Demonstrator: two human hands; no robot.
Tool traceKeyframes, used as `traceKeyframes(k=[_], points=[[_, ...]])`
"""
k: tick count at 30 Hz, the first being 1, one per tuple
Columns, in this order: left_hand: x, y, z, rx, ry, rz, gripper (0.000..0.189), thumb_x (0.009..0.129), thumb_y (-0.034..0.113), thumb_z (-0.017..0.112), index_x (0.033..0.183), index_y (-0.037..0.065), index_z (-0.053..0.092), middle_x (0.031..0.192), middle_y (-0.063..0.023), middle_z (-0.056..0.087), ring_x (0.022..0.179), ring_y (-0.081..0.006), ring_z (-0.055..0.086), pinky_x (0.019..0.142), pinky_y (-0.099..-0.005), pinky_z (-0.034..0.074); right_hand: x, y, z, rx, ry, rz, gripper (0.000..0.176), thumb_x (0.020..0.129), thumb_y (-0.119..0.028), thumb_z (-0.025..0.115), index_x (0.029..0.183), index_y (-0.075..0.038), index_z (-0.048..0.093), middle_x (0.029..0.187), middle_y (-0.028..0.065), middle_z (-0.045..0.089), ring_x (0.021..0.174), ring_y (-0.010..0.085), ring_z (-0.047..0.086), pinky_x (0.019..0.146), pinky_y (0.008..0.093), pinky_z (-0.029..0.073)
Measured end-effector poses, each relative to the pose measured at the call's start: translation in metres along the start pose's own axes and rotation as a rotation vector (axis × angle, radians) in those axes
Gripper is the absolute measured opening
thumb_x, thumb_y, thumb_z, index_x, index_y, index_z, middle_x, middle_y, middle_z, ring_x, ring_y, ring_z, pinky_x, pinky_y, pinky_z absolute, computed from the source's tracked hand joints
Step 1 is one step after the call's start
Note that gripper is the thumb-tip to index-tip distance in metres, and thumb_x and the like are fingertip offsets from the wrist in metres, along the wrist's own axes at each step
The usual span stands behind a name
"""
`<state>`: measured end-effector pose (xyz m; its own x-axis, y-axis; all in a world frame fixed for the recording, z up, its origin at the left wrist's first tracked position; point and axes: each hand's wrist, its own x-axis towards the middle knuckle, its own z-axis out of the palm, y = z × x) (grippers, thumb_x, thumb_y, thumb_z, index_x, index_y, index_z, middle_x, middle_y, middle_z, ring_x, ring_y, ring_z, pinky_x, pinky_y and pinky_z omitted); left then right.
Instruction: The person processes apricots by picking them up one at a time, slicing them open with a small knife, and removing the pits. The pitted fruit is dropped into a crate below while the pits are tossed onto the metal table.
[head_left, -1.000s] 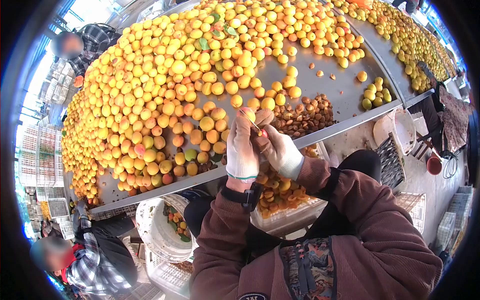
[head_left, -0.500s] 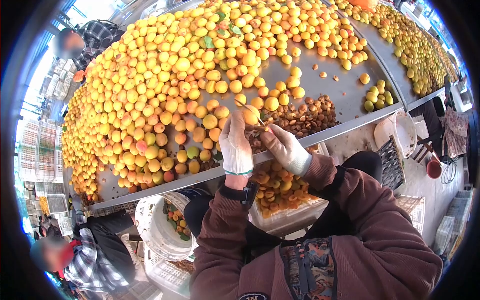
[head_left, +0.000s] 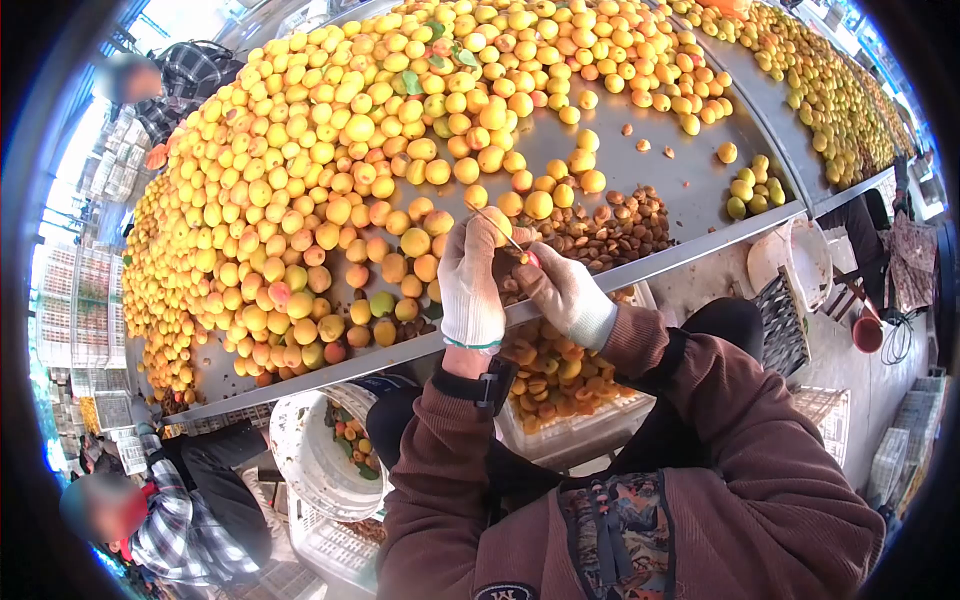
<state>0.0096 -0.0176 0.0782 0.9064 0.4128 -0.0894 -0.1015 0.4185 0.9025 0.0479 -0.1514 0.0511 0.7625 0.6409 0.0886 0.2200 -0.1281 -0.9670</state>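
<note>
Both my hands wear white knit gloves and meet at the near edge of a metal table (head_left: 705,165). My left hand (head_left: 472,285) is closed around a yellow apricot (head_left: 489,229), which sticks out above the fingers. Pinched in my right hand (head_left: 570,298) is a thin metal tool with a red and yellow end (head_left: 530,259); its slender shaft crosses the apricot. Loose apricots (head_left: 415,241) lie just left of my hands. Beyond my right hand sits a heap of brown apricot pits (head_left: 625,222).
Below the table edge, a white crate (head_left: 600,420) holds split apricots (head_left: 560,375). A white bucket (head_left: 300,445) with fruit and leaves stands left of my legs. Two people (head_left: 195,530) are at the left side. Another white bucket (head_left: 800,265) stands at right.
The view has shifted slightly. My hands stay together on the apricot, with the tool's shaft still across it and its coloured end turned a little.
</note>
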Motion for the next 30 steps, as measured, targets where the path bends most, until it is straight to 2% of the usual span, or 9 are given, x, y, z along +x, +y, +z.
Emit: traceKeyframes(k=[2, 5, 8, 13, 20, 23, 25, 29, 30], points=[[0.0, 0.002, 0.004, -0.045, -0.01, -0.044, 0.037, 0.1, 0.029, 0.053, 0.123, 0.0, 0.051, 0.095, -0.0134, 0.068, 0.093, -0.0219, 0.066, 0.085, -0.0326, 0.051, 0.001, -0.002, 0.0, -0.013, 0.017, -0.017, 0.04, 0.103, -0.039, 0.045, 0.114, -0.001, 0.053, 0.085, 0.0159, 0.062, 0.08, 0.0241, 0.063, 0.075, 0.0349, 0.05], [0.0, 0.005, 0.012, 0.061, 0.036, 0.07, 0.037, 0.1, 0.029, 0.053, 0.12, -0.001, 0.051, 0.096, -0.0135, 0.068, 0.094, -0.0215, 0.066, 0.085, -0.0327, 0.051, 0.002, -0.013, -0.003, 0.043, 0.031, -0.037, 0.042, 0.103, -0.042, 0.044, 0.113, -0.002, 0.052, 0.087, 0.016, 0.063, 0.084, 0.0254, 0.065, 0.076, 0.0354, 0.05], [0.004, 0.001, 0.005, 0.19, -0.054, 0.211, 0.037, 0.101, 0.031, 0.051, 0.119, -0.001, 0.051, 0.099, -0.0138, 0.068, 0.093, -0.0199, 0.065, 0.084, -0.0326, 0.051, 0.004, -0.008, -0.004, -0.005, -0.008, -0.005, 0.043, 0.103, -0.042, 0.043, 0.116, -0.002, 0.052, 0.089, 0.0159, 0.064, 0.086, 0.0259, 0.066, 0.077, 0.0353, 0.05], [0.002, 0.003, 0.004, 0.138, 0.011, -0.104, 0.043, 0.103, 0.039, 0.045, 0.116, -0.001, 0.052, 0.106, -0.0151, 0.067, 0.091, -0.0182, 0.063, 0.083, -0.0297, 0.049, 0.007, 0.007, -0.001, -0.011, -0.032, 0.038, 0.045, 0.103, -0.043, 0.042, 0.12, -0.003, 0.05, 0.092, 0.0178, 0.064, 0.09, 0.0337, 0.067, 0.077, 0.0367, 0.051], [0.004, -0.012, 0.003, -0.183, -0.047, -0.103, 0.05, 0.102, 0.05, 0.041, 0.108, 0.002, 0.054, 0.115, -0.0182, 0.064, 0.087, -0.0167, 0.06, 0.075, -0.0267, 0.049, 0.009, 0.009, 0.003, -0.063, -0.004, -0.013, 0.043, 0.102, -0.041, 0.043, 0.122, -0.003, 0.047, 0.091, 0.0223, 0.065, 0.089, 0.0415, 0.065, 0.075, 0.0412, 0.052], [0.001, -0.005, 0.005, -0.232, -0.022, -0.183, 0.051, 0.102, 0.052, 0.037, 0.104, 0.003, 0.054, 0.106, -0.0127, 0.065, 0.084, -0.015, 0.058, 0.071, -0.026, 0.047, 0.009, 0.01, 0.003, -0.117, 0.005, -0.042, 0.038, 0.101, -0.037, 0.047, 0.117, -0.003, 0.047, 0.087, 0.0233, 0.065, 0.084, 0.0444, 0.064, 0.069, 0.0444, 0.052], [0.002, -0.009, -0.005, -0.222, -0.015, -0.223, 0.05, 0.103, 0.051, 0.035, 0.102, 0.004, 0.053, 0.091, -0.0053, 0.06, 0.08, -0.0133, 0.056, 0.069, -0.0245, 0.046, 0.009, 0.011, 0.004, -0.267, -0.02, 0.011, 0.042, 0.101, -0.042, 0.048, 0.111, -0.001, 0.05, 0.085, 0.0205, 0.064, 0.081, 0.0381, 0.067, 0.07, 0.0397, 0.053], [0.003, -0.008, -0.007, -0.218, -0.01, -0.237, 0.053, 0.105, 0.049, 0.032, 0.094, 0.003, 0.055, 0.084, -0.0037, 0.057, 0.077, -0.013, 0.055, 0.07, -0.0254, 0.049, 0.01, 0.007, 0.002, -0.422, -0.03, 0.017, 0.039, 0.099, -0.04, 0.05, 0.106, -0.002, 0.049, 0.078, 0.0214, 0.063, 0.076, 0.0456, 0.063, 0.063, 0.0445, 0.052], [0.002, -0.01, -0.006, -0.007, 0.044, -0.179, 0.051, 0.105, 0.048, 0.033, 0.092, 0.004, 0.054, 0.084, -0.0043, 0.057, 0.076, -0.0141, 0.056, 0.07, -0.0268, 0.049, 0.011, 0.006, 0.002, -0.466, -0.037, -0.003, 0.034, 0.096, -0.035, 0.055, 0.103, -0.003, 0.047, 0.076, 0.0214, 0.061, 0.075, 0.0444, 0.063, 0.062, 0.0465, 0.051]])
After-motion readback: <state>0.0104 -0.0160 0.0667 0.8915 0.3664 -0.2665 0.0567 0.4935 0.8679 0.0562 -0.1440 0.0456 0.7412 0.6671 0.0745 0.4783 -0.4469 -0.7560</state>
